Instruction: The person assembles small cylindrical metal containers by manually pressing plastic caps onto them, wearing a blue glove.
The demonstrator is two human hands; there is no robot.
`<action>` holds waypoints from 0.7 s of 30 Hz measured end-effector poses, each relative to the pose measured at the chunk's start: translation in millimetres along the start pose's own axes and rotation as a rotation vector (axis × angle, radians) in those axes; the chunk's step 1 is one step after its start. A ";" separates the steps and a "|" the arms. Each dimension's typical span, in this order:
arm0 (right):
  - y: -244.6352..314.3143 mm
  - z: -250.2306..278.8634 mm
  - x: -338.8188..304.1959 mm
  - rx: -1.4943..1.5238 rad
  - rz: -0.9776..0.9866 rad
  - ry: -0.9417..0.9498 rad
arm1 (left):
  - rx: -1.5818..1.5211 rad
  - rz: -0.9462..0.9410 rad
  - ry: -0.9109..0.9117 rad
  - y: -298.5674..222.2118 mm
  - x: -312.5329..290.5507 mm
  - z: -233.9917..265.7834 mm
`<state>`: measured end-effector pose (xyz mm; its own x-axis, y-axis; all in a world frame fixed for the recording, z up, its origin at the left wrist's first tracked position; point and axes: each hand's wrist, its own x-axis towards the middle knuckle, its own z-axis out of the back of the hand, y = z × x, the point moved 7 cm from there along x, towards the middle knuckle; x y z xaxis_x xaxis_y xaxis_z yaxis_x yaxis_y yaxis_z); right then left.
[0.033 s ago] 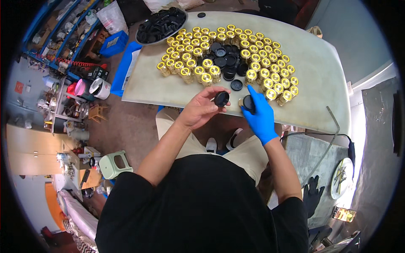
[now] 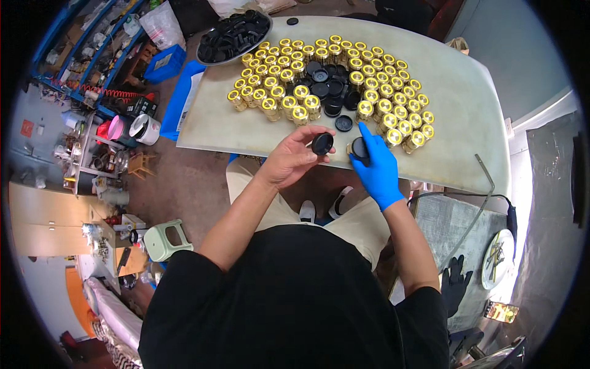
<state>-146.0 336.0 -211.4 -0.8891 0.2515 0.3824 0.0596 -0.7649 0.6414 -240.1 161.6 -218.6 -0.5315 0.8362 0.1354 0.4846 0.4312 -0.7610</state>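
1. Left hand (image 2: 295, 157), bare, centre of the frame: thumb and fingers pinch a black cap (image 2: 322, 144) by its rim, above the table's near edge.
2. That cap is a shallow disc, tilted, its hollow side turned toward the camera.
3. Right hand (image 2: 378, 172), in a blue glove, right of centre: partly closed around a black-topped piece (image 2: 361, 151), fingers pointing toward the top of the frame. A gold-coloured side shows at the piece's left; whether it touches the table cannot be told.
4. Metal bowl (image 2: 271, 38), upper left of the table (image 2: 467, 92): heaped with black parts (image 2: 236, 34).
5. Gold cylinders (image 2: 312, 103), upper centre to right: standing upright, long axes vertical, yellow-ringed ends up, around a pile of black caps (image 2: 332, 89).
6. Loose cap (image 2: 344, 123), lying flat just above the hands.
7. White plate (image 2: 488, 280), lower right: holds thin metal pieces (image 2: 496, 258).
8. Blue crate (image 2: 165, 64), upper left: a pale label (image 2: 163, 61) on it, its print too small to read.
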 end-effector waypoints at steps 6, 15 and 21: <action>-2.3 -7.4 2.4 -0.109 -0.046 0.062 | 0.049 -0.007 -0.027 2.1 -0.7 2.7; 29.0 15.3 -14.4 0.448 -0.272 -0.033 | 0.417 -0.148 0.000 -21.4 -8.5 -11.0; 32.3 -42.9 -34.1 1.299 -0.662 0.387 | 0.718 -0.265 0.130 -24.5 -15.2 -44.6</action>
<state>-133.2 277.2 -232.3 -0.9643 0.0053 -0.2647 -0.2243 0.5143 0.8277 -212.9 153.4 -173.7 -0.4597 0.7877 0.4101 -0.2403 0.3342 -0.9114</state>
